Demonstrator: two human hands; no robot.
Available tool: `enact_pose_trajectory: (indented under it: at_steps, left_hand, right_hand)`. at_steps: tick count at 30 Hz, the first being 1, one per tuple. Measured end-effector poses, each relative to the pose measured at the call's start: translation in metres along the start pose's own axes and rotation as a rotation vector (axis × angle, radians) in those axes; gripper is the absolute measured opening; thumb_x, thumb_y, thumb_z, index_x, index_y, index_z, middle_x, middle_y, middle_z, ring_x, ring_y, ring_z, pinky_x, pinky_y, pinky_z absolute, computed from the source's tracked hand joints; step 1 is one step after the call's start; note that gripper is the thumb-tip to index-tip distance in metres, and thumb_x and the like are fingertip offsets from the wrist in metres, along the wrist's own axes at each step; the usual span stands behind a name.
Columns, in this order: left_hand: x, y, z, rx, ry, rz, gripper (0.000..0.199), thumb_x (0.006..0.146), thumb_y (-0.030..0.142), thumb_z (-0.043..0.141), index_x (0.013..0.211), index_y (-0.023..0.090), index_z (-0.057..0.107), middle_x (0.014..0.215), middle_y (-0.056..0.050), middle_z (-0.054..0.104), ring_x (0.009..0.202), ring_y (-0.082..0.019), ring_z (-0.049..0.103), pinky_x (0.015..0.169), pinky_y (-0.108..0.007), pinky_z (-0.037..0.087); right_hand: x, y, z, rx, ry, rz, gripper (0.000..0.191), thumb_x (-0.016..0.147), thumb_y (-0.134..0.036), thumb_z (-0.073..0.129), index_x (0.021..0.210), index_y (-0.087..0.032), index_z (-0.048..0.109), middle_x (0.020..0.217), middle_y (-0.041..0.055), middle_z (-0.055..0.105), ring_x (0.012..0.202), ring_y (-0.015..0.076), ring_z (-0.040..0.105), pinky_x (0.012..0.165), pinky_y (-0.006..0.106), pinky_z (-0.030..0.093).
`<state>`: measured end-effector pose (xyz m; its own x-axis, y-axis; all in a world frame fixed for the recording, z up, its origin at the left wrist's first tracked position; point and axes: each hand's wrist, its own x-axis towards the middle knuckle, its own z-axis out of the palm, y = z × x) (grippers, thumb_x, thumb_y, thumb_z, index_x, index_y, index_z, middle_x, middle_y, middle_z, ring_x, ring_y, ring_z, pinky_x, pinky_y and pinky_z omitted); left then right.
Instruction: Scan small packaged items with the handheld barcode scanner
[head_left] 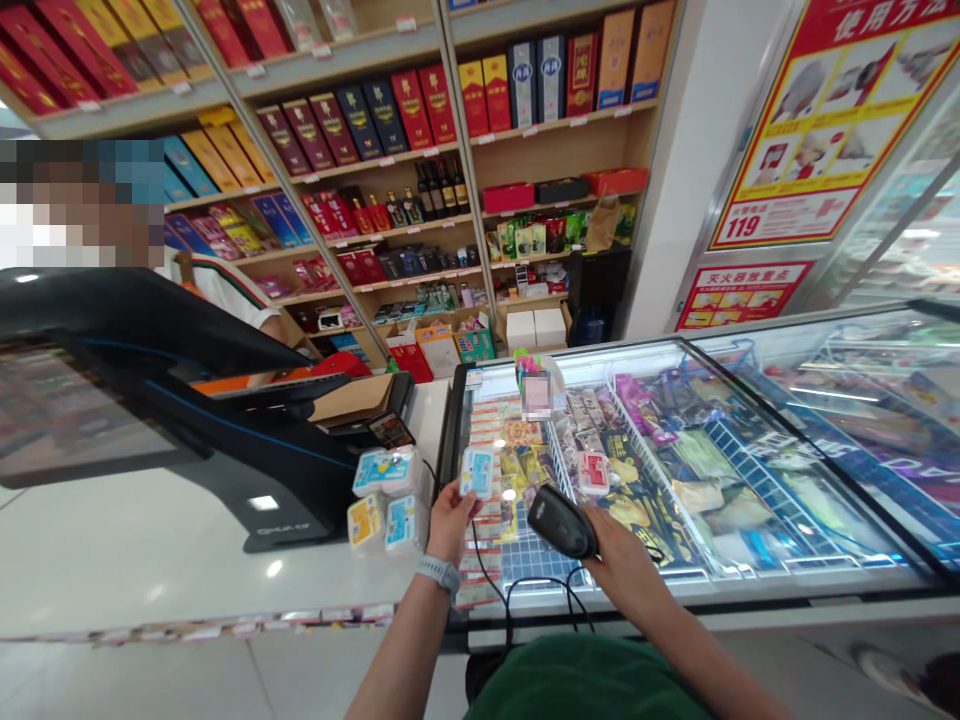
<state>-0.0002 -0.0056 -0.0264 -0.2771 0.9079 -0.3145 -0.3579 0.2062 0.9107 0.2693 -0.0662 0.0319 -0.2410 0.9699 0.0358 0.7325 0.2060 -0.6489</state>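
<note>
My left hand (452,518), with a pale watch on its wrist, pinches a small white-and-blue package (477,472) above the freezer's left edge. In my right hand (622,560) is a black barcode scanner (562,522), its head angled up and left toward the package. The scanner's cable loops down over the glass. Left of my left hand, several plastic-wrapped packs (386,470) with blue and yellow labels sit together on the white counter (187,560). A red-and-white package (593,472) lies on the freezer glass just beyond the scanner.
A black register terminal (292,470) stands on the counter at left, with an open box (352,400) behind it. The glass-topped freezer (705,480) spans the right. Across the counter is a person (225,290) before shelves of boxes (360,120). Colourful small items (527,365) stand at the freezer's back edge.
</note>
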Motion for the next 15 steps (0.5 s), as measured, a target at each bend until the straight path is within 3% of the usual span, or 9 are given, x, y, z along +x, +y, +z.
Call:
enact_pose_trajectory:
  at_steps: [10,15]
  left_hand:
    - [0.002,-0.004,0.009,-0.004,-0.023,-0.201,0.034,0.062,0.018,0.077,0.093,0.014,0.063,0.085,-0.008,0.07,0.07,-0.012,0.065,0.06,-0.021,0.045]
    - [0.006,-0.014,0.015,-0.004,-0.051,-0.242,0.031,0.062,0.018,0.077,0.09,0.014,0.065,0.083,-0.006,0.07,0.068,-0.011,0.064,0.062,-0.02,0.046]
  right_hand:
    - [-0.001,-0.004,-0.006,0.028,0.024,-0.004,0.041,0.072,-0.006,0.05,0.111,-0.02,0.054,0.108,0.0093,0.065,0.101,0.0232,0.06,0.087,0.034,0.046]
    - [-0.002,-0.003,-0.008,0.03,0.02,0.003,0.04,0.073,-0.006,0.051,0.112,-0.018,0.054,0.106,0.0095,0.064,0.099,0.0228,0.06,0.086,0.034,0.046]
